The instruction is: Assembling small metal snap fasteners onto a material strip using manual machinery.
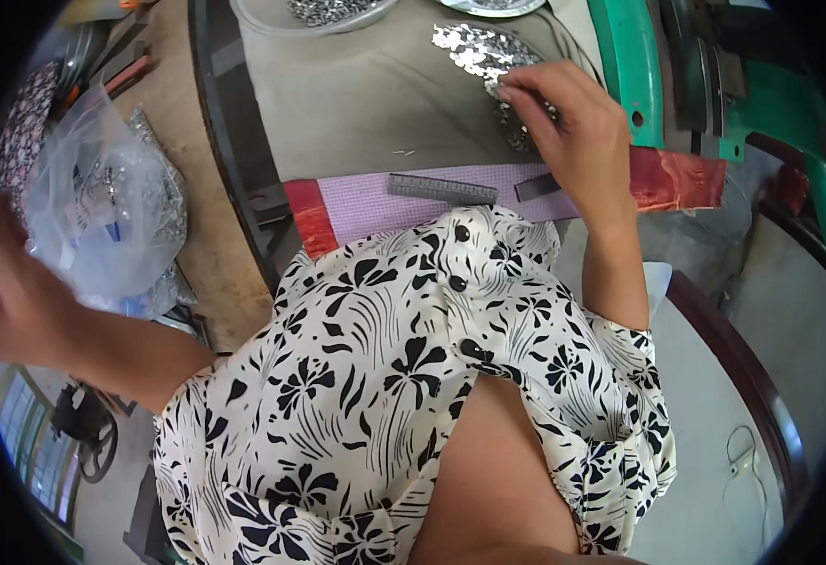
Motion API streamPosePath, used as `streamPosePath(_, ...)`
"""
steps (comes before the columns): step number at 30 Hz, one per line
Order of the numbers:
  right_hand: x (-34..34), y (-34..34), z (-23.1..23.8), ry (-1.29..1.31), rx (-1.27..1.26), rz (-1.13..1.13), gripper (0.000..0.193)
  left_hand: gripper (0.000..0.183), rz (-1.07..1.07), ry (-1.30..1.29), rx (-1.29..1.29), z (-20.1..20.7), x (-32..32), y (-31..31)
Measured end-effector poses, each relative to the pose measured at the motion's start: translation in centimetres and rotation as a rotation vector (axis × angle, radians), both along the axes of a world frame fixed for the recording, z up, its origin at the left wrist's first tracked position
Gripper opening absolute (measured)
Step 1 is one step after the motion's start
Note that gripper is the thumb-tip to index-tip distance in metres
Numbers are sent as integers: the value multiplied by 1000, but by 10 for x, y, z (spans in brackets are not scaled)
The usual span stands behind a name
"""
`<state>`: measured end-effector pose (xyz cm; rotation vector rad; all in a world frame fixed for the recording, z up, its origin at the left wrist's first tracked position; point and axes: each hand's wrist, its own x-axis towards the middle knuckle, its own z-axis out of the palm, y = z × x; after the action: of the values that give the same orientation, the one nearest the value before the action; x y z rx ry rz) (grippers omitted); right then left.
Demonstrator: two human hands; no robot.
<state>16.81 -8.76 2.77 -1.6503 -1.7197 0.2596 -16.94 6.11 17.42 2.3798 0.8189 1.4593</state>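
Observation:
My right hand (pixel 573 122) is over a pile of small, flat, shiny metal pieces (pixel 483 52) on the grey-brown cloth (pixel 366 104). Its thumb and forefinger are pinched together at the pile's near edge. Whatever lies between the fingertips is too small to make out against the pile. Out at the far left rim, my left hand (pixel 3 282) is raised beside a clear plastic bag (pixel 102 207). Motion blur and the dark rim hide its fingers.
At the top, a clear tub (pixel 272 24) holds small metal parts, with a pale dish (pixel 493 8) beside it. A dark ruler-like strip (pixel 441 188) lies on the purple mat (pixel 356 202). Green machine parts (pixel 629 75) stand close on the right; a wooden bench (pixel 173 104) is at left.

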Motion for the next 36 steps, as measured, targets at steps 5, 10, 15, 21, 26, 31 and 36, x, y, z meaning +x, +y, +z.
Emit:
streamPosePath(5, -7, 18, -26, -353, 118, -27, 25, 19, -346, 270, -370, -104, 93, -61)
streamPosePath(10, -9, -11, -9, -220, 28, 82, 30, 32, -387, 597, -452, -150, 94, -93)
streamPosePath(15, 0, -17, -5, -235, -59, -88, 39, 32, -385, 617, -433, -164, 89, -99)
streamPosePath(21, -11, 14, -67, -327, 615, 64, 42, 27, -400, 609, -477, -167, 104, -100)
streamPosePath(26, -1, 1, -40, 59, 405, 52, 23, 17, -286, 404, -497, -168, 114, -69)
streamPosePath(31, 7, 12, -64, 288, 747, 153, 15, 14, -253, 525, -421, -162, 139, -43)
streamPosePath(36, -4, 11, -46, 177, 705, 174, 13, 13, -302, 557, -406, -170, 144, -38)
